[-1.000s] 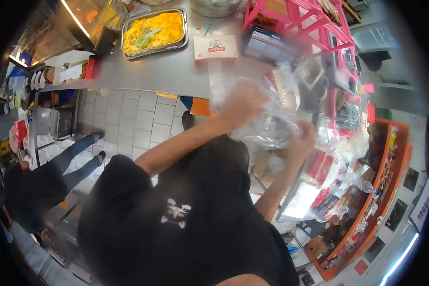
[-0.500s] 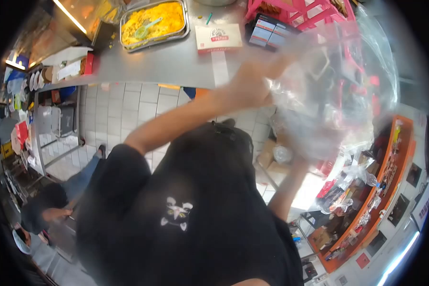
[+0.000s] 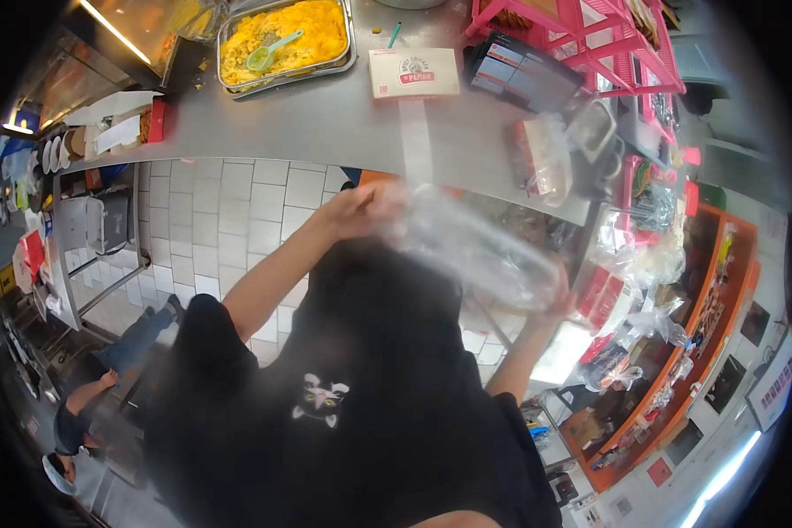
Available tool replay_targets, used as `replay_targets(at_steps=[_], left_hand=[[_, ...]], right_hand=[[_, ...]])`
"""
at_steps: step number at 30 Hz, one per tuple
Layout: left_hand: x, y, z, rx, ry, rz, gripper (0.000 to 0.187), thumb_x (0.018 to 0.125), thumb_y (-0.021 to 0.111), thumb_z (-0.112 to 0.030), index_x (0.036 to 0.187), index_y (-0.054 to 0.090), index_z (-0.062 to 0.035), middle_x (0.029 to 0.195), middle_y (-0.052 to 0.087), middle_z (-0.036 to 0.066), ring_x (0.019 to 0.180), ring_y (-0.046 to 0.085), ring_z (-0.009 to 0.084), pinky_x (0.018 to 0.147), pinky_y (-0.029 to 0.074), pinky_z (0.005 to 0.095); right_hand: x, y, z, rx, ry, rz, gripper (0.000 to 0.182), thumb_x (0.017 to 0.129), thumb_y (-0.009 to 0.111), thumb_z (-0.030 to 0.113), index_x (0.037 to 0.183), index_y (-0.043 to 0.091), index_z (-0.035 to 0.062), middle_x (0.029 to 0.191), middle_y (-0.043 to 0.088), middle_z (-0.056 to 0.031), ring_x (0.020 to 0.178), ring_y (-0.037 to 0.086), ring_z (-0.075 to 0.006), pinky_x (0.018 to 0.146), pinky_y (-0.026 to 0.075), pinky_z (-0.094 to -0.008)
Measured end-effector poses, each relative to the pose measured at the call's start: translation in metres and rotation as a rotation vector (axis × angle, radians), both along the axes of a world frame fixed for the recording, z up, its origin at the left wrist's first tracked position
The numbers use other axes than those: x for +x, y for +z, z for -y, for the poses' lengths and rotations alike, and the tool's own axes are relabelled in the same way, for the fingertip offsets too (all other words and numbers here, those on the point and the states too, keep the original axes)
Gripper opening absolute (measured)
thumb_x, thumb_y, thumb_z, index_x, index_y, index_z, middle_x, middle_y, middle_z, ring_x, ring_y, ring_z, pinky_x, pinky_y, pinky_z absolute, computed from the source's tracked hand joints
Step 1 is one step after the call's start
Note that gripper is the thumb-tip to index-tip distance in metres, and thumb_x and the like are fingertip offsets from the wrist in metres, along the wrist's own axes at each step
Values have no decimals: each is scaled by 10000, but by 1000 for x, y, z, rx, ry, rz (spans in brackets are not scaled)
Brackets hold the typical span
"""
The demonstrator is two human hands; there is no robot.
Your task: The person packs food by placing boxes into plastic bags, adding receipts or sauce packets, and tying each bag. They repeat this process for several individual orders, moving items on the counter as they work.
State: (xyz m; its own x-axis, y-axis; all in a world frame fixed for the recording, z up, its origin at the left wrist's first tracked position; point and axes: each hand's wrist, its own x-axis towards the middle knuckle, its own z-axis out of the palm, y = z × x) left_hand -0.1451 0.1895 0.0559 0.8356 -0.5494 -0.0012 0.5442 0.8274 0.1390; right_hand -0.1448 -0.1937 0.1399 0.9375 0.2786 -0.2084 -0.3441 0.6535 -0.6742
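Note:
A clear plastic bag [image 3: 480, 246], blurred by motion, is stretched between my two hands over the front edge of the steel counter. My left hand [image 3: 370, 209] grips its left end with closed fingers. Its lower right end is in my right hand [image 3: 559, 297], whose smeared fingers appear closed on the plastic. Beyond the bag, a white and red printed box [image 3: 414, 74] lies on the counter. A plastic-wrapped red and white package [image 3: 541, 163] is near the counter's right end.
A metal tray [image 3: 354, 55] of yellow food with a pale green spoon [image 3: 273, 50] stands at the back. A dark panel [image 3: 524, 70] lies before a pink rack [image 3: 607, 44]. Orange shelving [image 3: 739, 264] is at right. Another person [image 3: 84, 405] is at lower left.
The bag was spread wide and raised at the right; now it is lower, narrower and drawn out between my hands. My left hand moved left and down.

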Motion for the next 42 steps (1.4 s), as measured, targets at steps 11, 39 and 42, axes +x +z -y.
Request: replay_targets(at_steps=[11,39,42], left_hand=[[127,-45,90,1598,499,403,533,909,633,-339,1311,493,-20,1264,575,243,1197,552,366,1005,430,387],[200,-47,-69,2313,65,1130,848,726,700,-355,1489,365,-195,1563,234,223,1456,205,382,1163,172,546],[187,-56,-59,2301,211,1151,863,717,701,-312,1494,347,-190,1565,219,234,1453,202,398,1170,151,533]], right_hand=[[146,-41,-138,-1251,86,1040,206,844,676,82,1047,653,50,1074,647,-142,1037,596,-311,932,445,-401],[426,-177,-335,-1630,983,2002,239,835,554,96,1054,647,121,1075,588,-78,1095,567,-270,878,513,-375],[431,-170,-323,-1572,781,1908,238,810,571,81,1040,628,85,1078,593,-71,1081,572,-271,874,515,-366]])
